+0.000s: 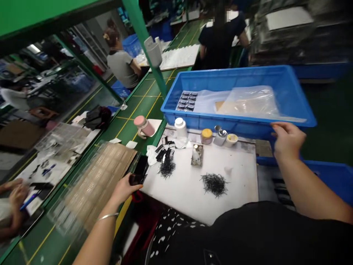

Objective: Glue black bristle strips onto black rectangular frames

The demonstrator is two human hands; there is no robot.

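Note:
My left hand (125,189), with a bracelet at the wrist, is closed on a small dark part (137,179) at the left edge of the white work board (182,191). On the right, my right hand (289,141) is pinched at the front rim of a large blue bin (237,118); what its fingers hold, if anything, is too small to tell. Inside the bin lie rows of small dark parts (187,101) and a clear plastic bag (250,101). Two piles of thin black pieces (214,184) (167,168) rest on the board, near some black frames (164,149).
A white bottle (180,127), a yellow-lidded jar (206,136) and a metal-topped container (220,137) line the board's back edge. A pink mug (144,126) and stacked brown trays (96,180) are on the green bench at left. A green post (149,48) rises behind. Other people sit beyond.

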